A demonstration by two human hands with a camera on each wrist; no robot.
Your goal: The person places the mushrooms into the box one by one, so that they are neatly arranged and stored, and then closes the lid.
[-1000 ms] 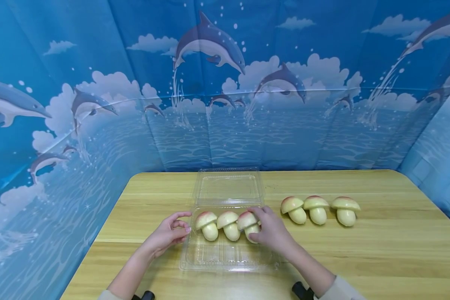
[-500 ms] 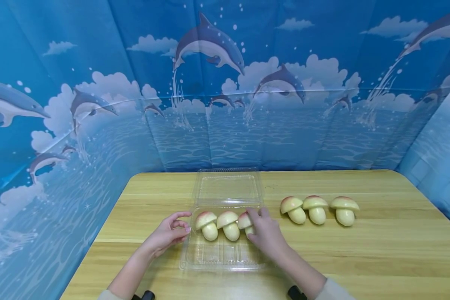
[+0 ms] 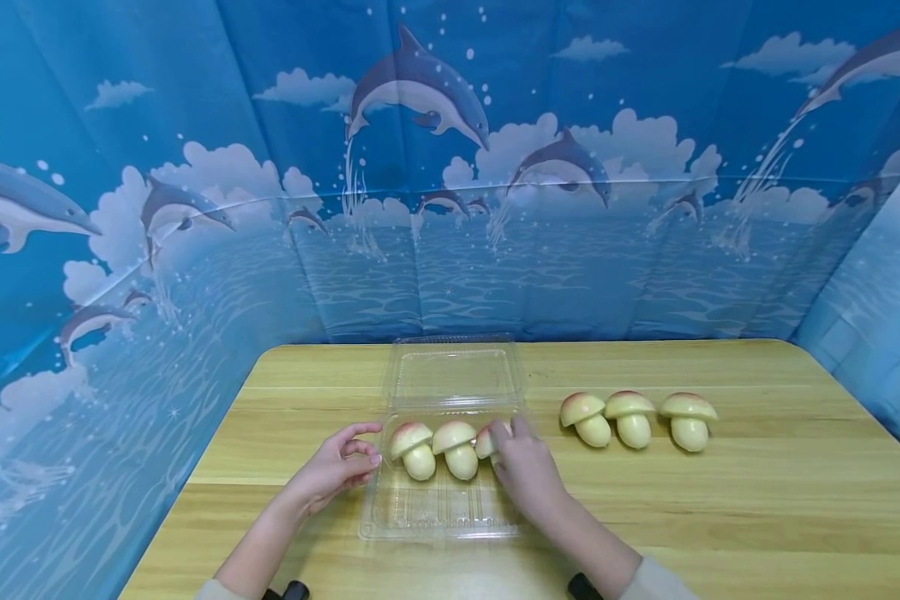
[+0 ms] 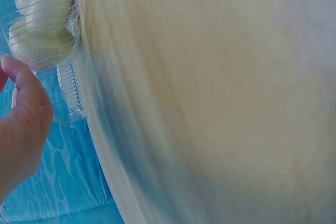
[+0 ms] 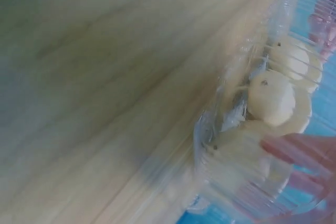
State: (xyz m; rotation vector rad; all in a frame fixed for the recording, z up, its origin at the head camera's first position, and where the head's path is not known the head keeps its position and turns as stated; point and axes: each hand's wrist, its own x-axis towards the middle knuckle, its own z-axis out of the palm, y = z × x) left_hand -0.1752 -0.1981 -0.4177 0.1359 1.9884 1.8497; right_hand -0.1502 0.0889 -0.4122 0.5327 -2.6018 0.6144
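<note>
A clear plastic container (image 3: 412,510) lies with its lid (image 3: 453,375) folded back. Inside it, in a row along the back, are a left mushroom (image 3: 418,460), a middle mushroom (image 3: 460,457) and a right mushroom (image 3: 484,442), pale yellow with reddish caps. My right hand (image 3: 531,477) grips the right mushroom, its fingers covering most of it in the head view. In the right wrist view a finger (image 5: 294,150) overlaps that mushroom. My left hand (image 3: 335,468) stays at the container's left rim, thumb and index finger apart, the others loosely bent.
Three similar mushrooms (image 3: 632,421) stand in a row on the wooden table (image 3: 720,517), right of the container. Behind the table's back edge hangs a blue curtain (image 3: 450,275) printed with dolphins, also along the left side.
My right hand has shifted slightly left over the right mushroom and now hides more of it. My left hand has kept its place, and the other mushrooms have not moved.
</note>
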